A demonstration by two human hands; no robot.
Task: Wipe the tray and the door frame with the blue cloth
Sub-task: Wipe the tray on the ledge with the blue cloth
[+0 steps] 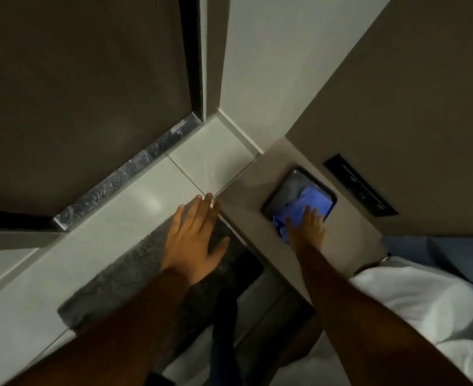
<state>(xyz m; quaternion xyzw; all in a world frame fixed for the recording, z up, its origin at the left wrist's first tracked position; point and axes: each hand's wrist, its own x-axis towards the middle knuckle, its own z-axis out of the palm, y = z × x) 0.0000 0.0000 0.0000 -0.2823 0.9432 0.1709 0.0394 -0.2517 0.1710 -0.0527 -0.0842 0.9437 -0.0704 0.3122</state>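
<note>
The person's right hand (306, 228) lies flat on the blue cloth (304, 207), fingers spread and pressing it down rather than closing around it, so the grip there is a flat press and not a clench. The cloth is bunched inside the dark tray (282, 188), a shallow rounded-corner dish set on the bench (246, 190), a beige ledge, near its far edge and just beside the wall. The cloth covers the nearer and right-hand part of the tray; the far-left part shows bare and dark.

The left hand (195, 238) is open and holds nothing, its fingers stretched out over the near-left corner of the bench, above the pale floor tiles (157, 196) and a grey mat (124, 277).

By this reading, the tray wipe is under way and not finished, since part of the tray is uncovered and whether it has been gone over cannot be told. The door frame (196, 59), the dark upright strip well apart from the cloth at the far side of the floor, appears not yet dealt with, so the second half of the task looks to be left.
</note>
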